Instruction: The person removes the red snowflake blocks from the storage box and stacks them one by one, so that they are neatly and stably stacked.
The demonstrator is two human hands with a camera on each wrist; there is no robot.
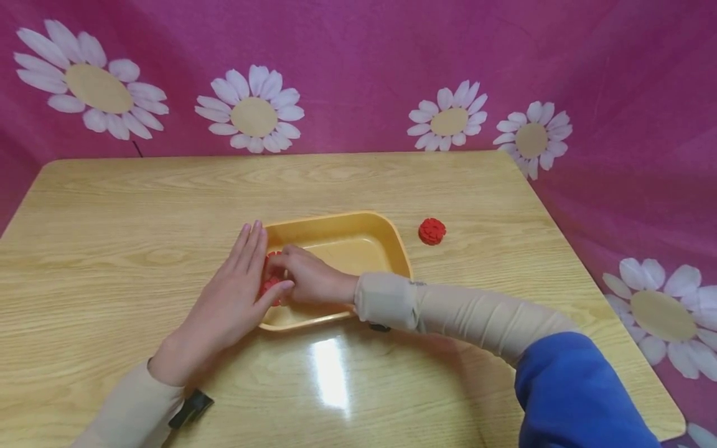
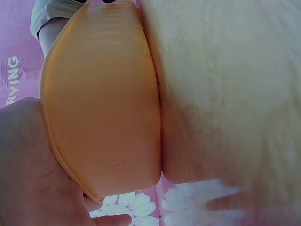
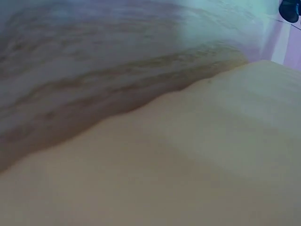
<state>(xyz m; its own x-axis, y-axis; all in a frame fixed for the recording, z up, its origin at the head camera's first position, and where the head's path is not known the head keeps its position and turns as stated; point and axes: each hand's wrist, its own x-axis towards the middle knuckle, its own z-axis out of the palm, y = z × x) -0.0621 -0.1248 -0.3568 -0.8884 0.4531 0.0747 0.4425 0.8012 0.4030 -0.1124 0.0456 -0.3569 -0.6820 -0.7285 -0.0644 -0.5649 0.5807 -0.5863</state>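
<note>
A yellow plastic tub [image 1: 336,219] stands mid-table. My left hand [image 1: 235,292] rests along its left rim with straight fingers. In the left wrist view that hand [image 2: 37,165] lies over the rim, beside the tub's outer wall [image 2: 103,103]. Inside the tub's left end are red flower-shaped discs [image 1: 271,285], partly covered by my fingers. My right hand [image 1: 313,278] reaches in from the right, its curled fingers gripping at these discs. How many it holds is hidden. The right wrist view shows a blurred pale surface and the tabletop, without the fingers.
A small stack of red flower-shaped discs [image 1: 432,231] sits on the wooden table [image 1: 140,205], right of the tub. A pink curtain with white daisies [image 1: 358,74] hangs behind the table and along its right side.
</note>
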